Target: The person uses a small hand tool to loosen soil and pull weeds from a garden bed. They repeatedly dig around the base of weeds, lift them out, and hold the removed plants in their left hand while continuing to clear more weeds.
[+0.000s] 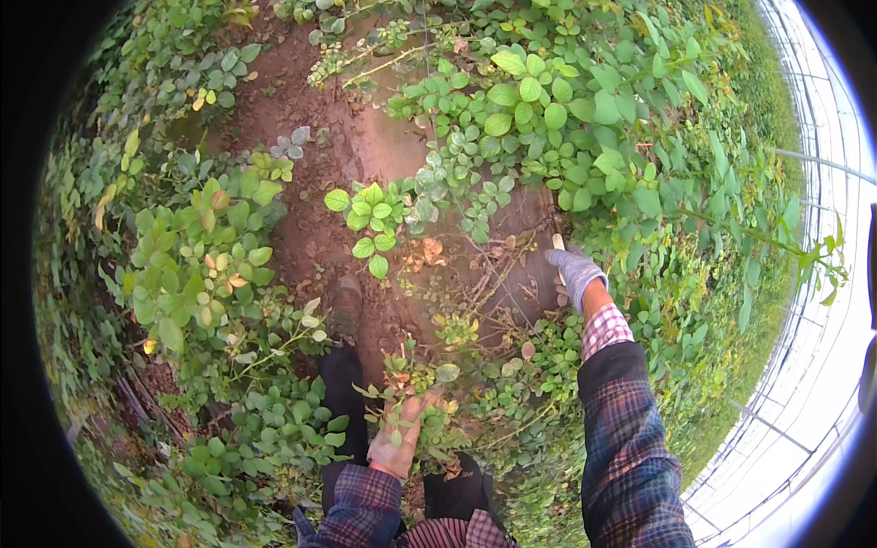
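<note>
My left hand [404,431], in what looks like a thin, pale glove, is low in front of my body. It grips a bunch of leafy stems [431,418], whose leaves partly hide the fingers. My right hand [577,268], in a grey knit glove, reaches forward at the right beside the planted bed. It is closed around a pale wooden handle [558,242]; the rest of that tool is hidden among the plants. Just left of this hand, bare thorny-looking stems and dry twigs [497,281] lie over dark plastic mulch film [527,212].
Dense leafy bushes [562,103] stand ahead and right, with more bushes [205,267] at left. A brown soil path [301,192] runs between them. A thin wire [428,61] crosses the bed. My boot [346,301] is on the path. A greenhouse frame [815,157] rises at far right.
</note>
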Demonstrator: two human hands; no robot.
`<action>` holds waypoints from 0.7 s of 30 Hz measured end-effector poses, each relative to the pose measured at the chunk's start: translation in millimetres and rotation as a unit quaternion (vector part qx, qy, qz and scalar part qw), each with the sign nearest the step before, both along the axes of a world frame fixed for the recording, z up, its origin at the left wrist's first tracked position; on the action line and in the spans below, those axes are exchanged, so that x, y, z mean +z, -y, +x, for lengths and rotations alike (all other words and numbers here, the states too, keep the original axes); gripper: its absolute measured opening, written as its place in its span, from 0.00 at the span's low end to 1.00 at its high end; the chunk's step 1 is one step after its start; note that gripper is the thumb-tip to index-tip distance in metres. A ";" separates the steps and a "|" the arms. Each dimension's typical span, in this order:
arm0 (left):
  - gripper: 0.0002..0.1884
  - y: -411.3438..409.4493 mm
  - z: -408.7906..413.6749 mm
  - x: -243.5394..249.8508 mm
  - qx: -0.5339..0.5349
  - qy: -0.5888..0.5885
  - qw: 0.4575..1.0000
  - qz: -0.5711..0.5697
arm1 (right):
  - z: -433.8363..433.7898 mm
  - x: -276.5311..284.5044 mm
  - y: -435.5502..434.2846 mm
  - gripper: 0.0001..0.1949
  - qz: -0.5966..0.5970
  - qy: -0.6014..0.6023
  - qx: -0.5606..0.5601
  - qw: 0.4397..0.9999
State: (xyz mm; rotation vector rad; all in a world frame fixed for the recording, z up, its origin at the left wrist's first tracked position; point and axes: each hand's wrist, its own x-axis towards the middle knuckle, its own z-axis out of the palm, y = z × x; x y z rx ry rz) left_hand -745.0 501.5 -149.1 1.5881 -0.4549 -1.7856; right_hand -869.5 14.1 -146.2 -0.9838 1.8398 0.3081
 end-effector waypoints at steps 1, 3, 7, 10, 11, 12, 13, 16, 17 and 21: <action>0.29 -2.3 -1.2 0.0 -0.017 0.013 1.000 -0.001 | -2.9 -2.7 2.1 0.42 -0.016 -0.005 0.004 1.000; 0.29 -6.6 -2.0 1.6 -0.038 0.027 0.999 0.003 | -7.0 -8.2 4.2 0.41 -0.047 -0.015 0.013 0.999; 0.29 -10.8 -2.2 -0.9 -0.020 -0.012 0.999 0.029 | -15.2 -6.3 6.0 0.38 -0.044 0.005 0.066 0.997; 0.29 -12.6 -6.9 -7.5 -0.013 -0.021 0.999 0.027 | -14.8 -8.9 1.0 0.37 -0.095 -0.046 0.156 0.982; 0.29 -13.1 -7.9 -7.9 -0.008 -0.034 0.999 0.022 | -13.6 -12.2 -3.5 0.37 -0.111 -0.068 0.187 0.974; 0.30 -7.5 -4.6 -4.3 -0.004 -0.045 0.999 0.018 | -8.6 -13.2 -8.5 0.37 -0.127 -0.090 0.218 0.963; 0.30 1.7 2.3 4.8 0.008 -0.066 0.998 0.007 | -4.9 -12.5 -12.1 0.36 -0.136 -0.116 0.234 0.956; 0.30 -4.7 0.9 5.5 -0.002 -0.036 0.999 -0.009 | 29.3 2.2 -23.1 0.35 -0.135 -0.187 0.258 0.938; 0.30 -8.2 0.8 2.7 0.012 -0.037 0.999 -0.004 | 20.9 -8.9 -20.5 0.36 -0.135 -0.130 0.237 0.953; 0.30 -4.7 -5.5 -4.8 0.148 -0.141 0.979 -0.014 | -13.6 0.0 0.2 0.37 -0.025 0.059 0.041 0.997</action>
